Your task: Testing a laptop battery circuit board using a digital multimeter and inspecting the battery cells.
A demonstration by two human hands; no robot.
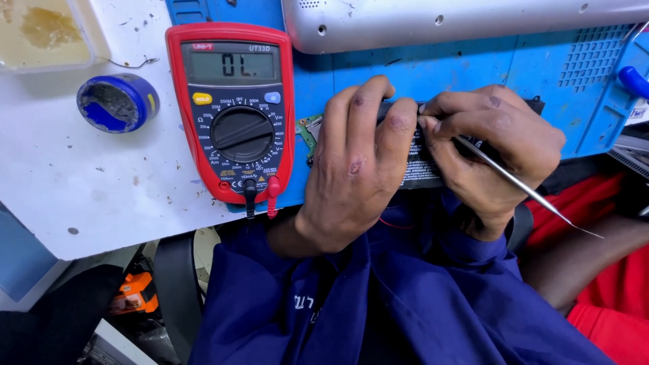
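My left hand [355, 165] presses down on a flat black battery pack [420, 169] that lies on the blue work mat [473, 74]; a small green circuit board [309, 128] sticks out at its left end. My right hand [493, 145] grips thin metal tweezers [520, 182], their fine points near my left fingertips and the long end sticking out to the lower right. Most of the pack is hidden under both hands.
A red digital multimeter [233, 111] with two leads plugged in lies left of my hands. A blue round tin [116, 101] and a clear tray [40, 34] sit on the white table. A silver metal housing [460, 20] lies behind. Red cloth [608, 270] is at right.
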